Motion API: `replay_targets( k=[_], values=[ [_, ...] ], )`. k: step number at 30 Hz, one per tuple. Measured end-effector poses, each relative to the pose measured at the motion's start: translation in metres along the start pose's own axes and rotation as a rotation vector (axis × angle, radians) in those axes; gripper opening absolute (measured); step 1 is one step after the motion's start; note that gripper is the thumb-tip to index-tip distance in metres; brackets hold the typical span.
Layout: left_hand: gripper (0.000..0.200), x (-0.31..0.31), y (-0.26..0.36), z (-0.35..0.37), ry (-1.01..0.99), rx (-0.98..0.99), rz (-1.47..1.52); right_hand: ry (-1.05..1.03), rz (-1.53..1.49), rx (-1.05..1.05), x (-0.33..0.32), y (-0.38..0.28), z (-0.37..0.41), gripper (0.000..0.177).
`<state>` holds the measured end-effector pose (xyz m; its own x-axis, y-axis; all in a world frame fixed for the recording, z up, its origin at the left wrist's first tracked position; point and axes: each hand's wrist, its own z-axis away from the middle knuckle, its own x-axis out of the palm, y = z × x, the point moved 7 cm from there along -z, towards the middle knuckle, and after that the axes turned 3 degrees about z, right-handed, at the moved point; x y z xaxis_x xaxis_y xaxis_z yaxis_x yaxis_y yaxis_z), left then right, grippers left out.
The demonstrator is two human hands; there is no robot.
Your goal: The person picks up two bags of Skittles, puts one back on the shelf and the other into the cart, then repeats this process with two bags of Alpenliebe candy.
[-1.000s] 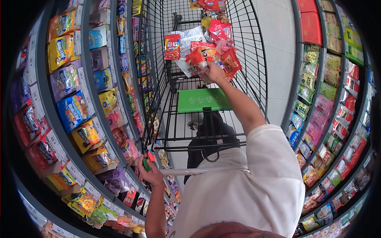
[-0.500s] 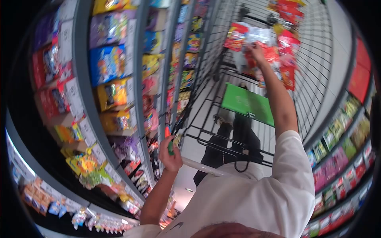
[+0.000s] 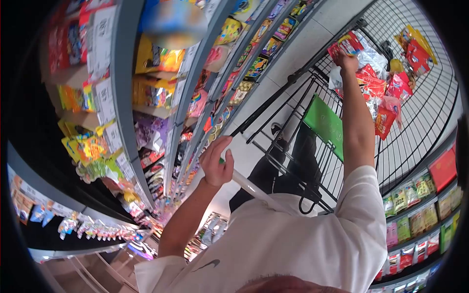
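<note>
Inside the black wire shopping cart [image 3: 420, 122], my right hand [image 3: 347, 63] is closed on the edge of a red snack bag [image 3: 349, 44] with colourful print. Its fingertips are partly hidden by the bag. Around it lie a clear, crumpled plastic bag [image 3: 371, 54], a red packet [image 3: 373, 87], a pink-red packet [image 3: 399, 84] and another red packet [image 3: 385, 121]. My left hand [image 3: 218, 163] is open, its fingers extended beside the green-tipped end of the pale cart handle [image 3: 256, 189].
Shelves of packaged sweets [image 3: 156, 90] with price tags run along the left. More packets [image 3: 410, 195] fill a shelf on the right. A green panel [image 3: 325, 122] sits at the cart's near end, and pale floor tiles [image 3: 303, 53] show beyond the left shelves.
My left hand has uncurled from the handle's end. My right hand has moved left within the cart onto the red snack bag. The whole view has shifted, with the cart now further right.
</note>
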<state>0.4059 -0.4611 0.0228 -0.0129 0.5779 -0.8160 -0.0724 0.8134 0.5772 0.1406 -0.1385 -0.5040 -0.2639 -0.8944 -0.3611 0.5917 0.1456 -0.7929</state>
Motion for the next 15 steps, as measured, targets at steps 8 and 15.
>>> replay_targets(
  k=[8,15],
  values=[
    [0.038,-0.011,-0.001,-0.001,0.088,0.022,-0.035,-0.340,-0.506,0.146,-0.098,-0.084,0.132,0.015],
    [0.033,-0.022,0.002,0.005,0.229,0.087,-0.015,-0.626,-0.540,0.172,-0.155,-0.175,0.266,0.011]
  ],
)
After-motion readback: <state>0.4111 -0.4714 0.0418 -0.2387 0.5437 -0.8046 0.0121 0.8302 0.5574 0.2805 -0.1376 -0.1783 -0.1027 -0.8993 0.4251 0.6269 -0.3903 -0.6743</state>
